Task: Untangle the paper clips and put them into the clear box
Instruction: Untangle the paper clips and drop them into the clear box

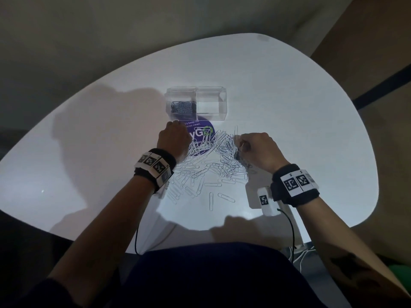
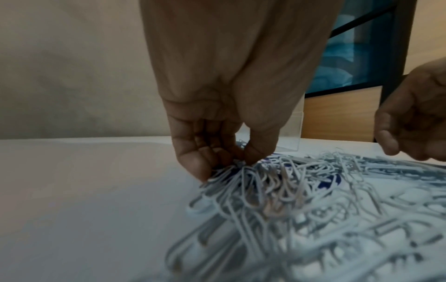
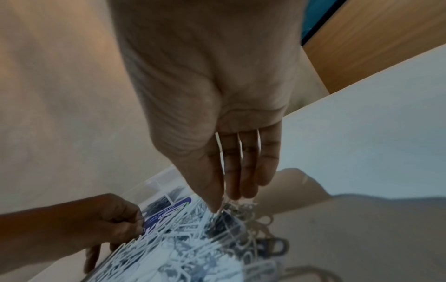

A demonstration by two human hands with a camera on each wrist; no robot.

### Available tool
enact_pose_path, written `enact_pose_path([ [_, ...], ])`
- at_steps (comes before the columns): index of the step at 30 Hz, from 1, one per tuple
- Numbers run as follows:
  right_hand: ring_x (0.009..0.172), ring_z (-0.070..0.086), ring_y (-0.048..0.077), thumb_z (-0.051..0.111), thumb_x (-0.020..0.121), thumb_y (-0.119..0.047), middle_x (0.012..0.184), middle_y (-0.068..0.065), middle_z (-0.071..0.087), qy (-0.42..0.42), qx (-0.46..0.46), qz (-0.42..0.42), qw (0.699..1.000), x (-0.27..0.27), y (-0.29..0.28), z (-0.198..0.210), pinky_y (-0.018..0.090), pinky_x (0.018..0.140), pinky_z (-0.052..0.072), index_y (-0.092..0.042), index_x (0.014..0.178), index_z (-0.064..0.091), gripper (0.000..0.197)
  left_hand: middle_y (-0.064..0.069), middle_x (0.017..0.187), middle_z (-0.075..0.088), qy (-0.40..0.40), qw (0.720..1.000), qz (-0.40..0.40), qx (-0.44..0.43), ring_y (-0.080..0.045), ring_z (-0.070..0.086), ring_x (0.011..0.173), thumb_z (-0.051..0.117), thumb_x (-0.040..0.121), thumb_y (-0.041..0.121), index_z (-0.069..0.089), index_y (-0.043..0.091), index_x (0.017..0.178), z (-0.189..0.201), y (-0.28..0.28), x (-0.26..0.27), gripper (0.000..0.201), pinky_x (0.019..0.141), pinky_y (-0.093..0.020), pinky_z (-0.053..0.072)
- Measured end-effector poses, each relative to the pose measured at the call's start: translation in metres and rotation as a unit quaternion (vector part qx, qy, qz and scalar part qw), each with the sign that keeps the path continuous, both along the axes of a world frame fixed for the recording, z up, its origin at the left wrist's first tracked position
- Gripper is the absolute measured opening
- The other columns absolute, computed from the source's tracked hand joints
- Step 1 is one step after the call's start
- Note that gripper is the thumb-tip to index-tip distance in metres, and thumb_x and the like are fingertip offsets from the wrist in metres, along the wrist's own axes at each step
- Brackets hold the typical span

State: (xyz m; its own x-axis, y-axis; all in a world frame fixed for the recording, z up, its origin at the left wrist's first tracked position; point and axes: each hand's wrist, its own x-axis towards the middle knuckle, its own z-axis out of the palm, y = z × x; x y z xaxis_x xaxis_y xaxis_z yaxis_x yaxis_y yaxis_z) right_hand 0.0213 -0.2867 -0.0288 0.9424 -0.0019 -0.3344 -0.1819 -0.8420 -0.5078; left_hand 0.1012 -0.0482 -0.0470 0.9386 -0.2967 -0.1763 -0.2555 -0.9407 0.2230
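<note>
A tangled pile of silver paper clips [image 1: 211,165] lies on the white table [image 1: 89,152], partly over a purple round sticker [image 1: 205,130]. Beyond it stands the clear box [image 1: 211,94] with two compartments; the left one holds dark clips [image 1: 182,107]. My left hand [image 1: 175,135] is at the pile's left edge, and its curled fingers and thumb [image 2: 231,162] pinch a bunch of clips [image 2: 248,183]. At the pile's right edge my right hand [image 1: 241,145] pinches clips between thumb and fingers [image 3: 224,204], with a linked string of clips [image 3: 255,219] hanging below.
Loose single clips [image 1: 211,201] lie toward me, near the table's front edge. A white block with a marker and a cable [image 1: 264,201] sits by my right wrist. A wooden panel [image 2: 337,116] stands beyond the table. Bare tabletop spreads left and right of the pile.
</note>
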Motion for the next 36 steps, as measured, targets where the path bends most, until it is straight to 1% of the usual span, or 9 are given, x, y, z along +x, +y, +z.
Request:
enact_pose_path([
  [4,0.081,0.061,0.023,0.069,0.082,-0.022,0.082,-0.002,0.068,-0.023,-0.01,-0.021,0.999,0.003,0.004,-0.004,0.034,0.07,0.049,-0.016,0.091,0.067,0.011,-0.004,0.077,0.05,-0.007,1.0,0.01,-0.011,-0.02,0.049,0.073,0.051,0.087,0.011,0.052,0.004,0.079,0.004,-0.001,-0.003,0.011,0.06,-0.031,0.036],
  [8,0.081,0.056,0.019,0.077,0.079,-0.034,0.083,-0.005,0.061,-0.01,0.001,0.002,1.0,0.003,0.011,-0.012,0.029,0.065,0.037,-0.019,0.089,0.062,0.024,-0.001,0.069,0.061,0.04,0.982,0.054,-0.175,-0.012,0.055,0.059,0.064,0.083,0.009,0.061,0.005,0.079,0.016,0.001,-0.004,0.007,0.053,-0.014,0.034],
  [11,0.081,0.055,0.021,0.077,0.077,-0.03,0.082,-0.005,0.058,-0.009,0.013,0.008,1.0,0.004,0.017,-0.014,0.03,0.065,0.037,-0.02,0.085,0.059,0.022,-0.001,0.063,0.062,0.18,0.917,0.107,-0.339,-0.009,0.057,0.046,0.061,0.085,0.001,0.063,0.007,0.09,0.02,-0.003,-0.009,0.007,0.05,-0.019,0.046],
  [14,0.081,0.057,0.022,0.076,0.074,-0.021,0.083,-0.003,0.063,-0.005,0.05,0.023,0.998,0.003,0.022,-0.011,0.034,0.071,0.047,-0.02,0.085,0.061,0.018,-0.003,0.05,0.044,0.263,0.84,0.182,-0.439,-0.014,0.036,0.04,0.051,0.08,0.005,0.057,0.003,0.08,0.02,-0.016,-0.016,0.006,0.041,-0.025,0.028],
  [18,0.074,0.059,0.015,0.076,0.071,-0.015,0.078,-0.005,0.067,0.012,0.099,0.048,0.994,0.0,0.027,-0.011,0.035,0.074,0.052,-0.024,0.081,0.062,0.019,0.002,0.062,0.041,0.172,0.942,0.004,-0.287,-0.015,0.04,0.055,0.054,0.088,0.006,0.048,0.009,0.073,0.016,-0.03,-0.021,0.016,0.053,-0.03,0.031],
  [20,0.07,0.059,0.011,0.077,0.07,-0.012,0.076,-0.006,0.068,0.017,0.123,0.041,0.991,-0.001,0.026,-0.01,0.034,0.074,0.051,-0.022,0.079,0.065,0.018,0.006,0.063,0.048,0.103,0.967,-0.076,-0.219,-0.017,0.046,0.056,0.06,0.088,0.011,0.057,0.007,0.099,0.014,-0.032,-0.03,0.013,0.056,-0.027,0.034],
  [23,0.07,0.061,0.013,0.079,0.071,-0.01,0.075,-0.004,0.069,0.013,0.136,0.016,0.99,0.0,0.022,-0.007,0.033,0.075,0.05,-0.02,0.076,0.065,0.018,-0.004,0.085,0.067,0.002,0.974,-0.192,-0.122,-0.023,0.063,0.072,0.068,0.084,0.016,0.056,0.019,0.129,0.002,-0.031,-0.038,0.046,0.061,-0.028,0.045],
  [28,0.07,0.06,0.011,0.08,0.069,-0.015,0.066,-0.016,0.062,-0.01,0.1,-0.039,0.994,0.003,0.016,-0.008,0.027,0.069,0.047,-0.02,0.072,0.066,0.015,-0.003,0.084,0.067,0.019,0.979,-0.165,-0.115,-0.026,0.063,0.072,0.063,0.089,0.019,0.063,0.015,0.091,0.003,-0.028,-0.032,0.005,0.06,-0.028,0.038],
  [36,0.072,0.062,0.013,0.076,0.067,-0.005,0.073,-0.013,0.063,-0.034,0.103,-0.04,0.993,0.011,0.014,-0.01,0.028,0.071,0.051,-0.017,0.072,0.068,0.015,0.017,0.068,0.057,0.008,0.987,-0.074,-0.142,-0.005,0.052,0.064,0.069,0.083,0.033,0.068,0.028,0.079,0.02,0.007,-0.041,0.007,0.061,-0.022,0.033],
])
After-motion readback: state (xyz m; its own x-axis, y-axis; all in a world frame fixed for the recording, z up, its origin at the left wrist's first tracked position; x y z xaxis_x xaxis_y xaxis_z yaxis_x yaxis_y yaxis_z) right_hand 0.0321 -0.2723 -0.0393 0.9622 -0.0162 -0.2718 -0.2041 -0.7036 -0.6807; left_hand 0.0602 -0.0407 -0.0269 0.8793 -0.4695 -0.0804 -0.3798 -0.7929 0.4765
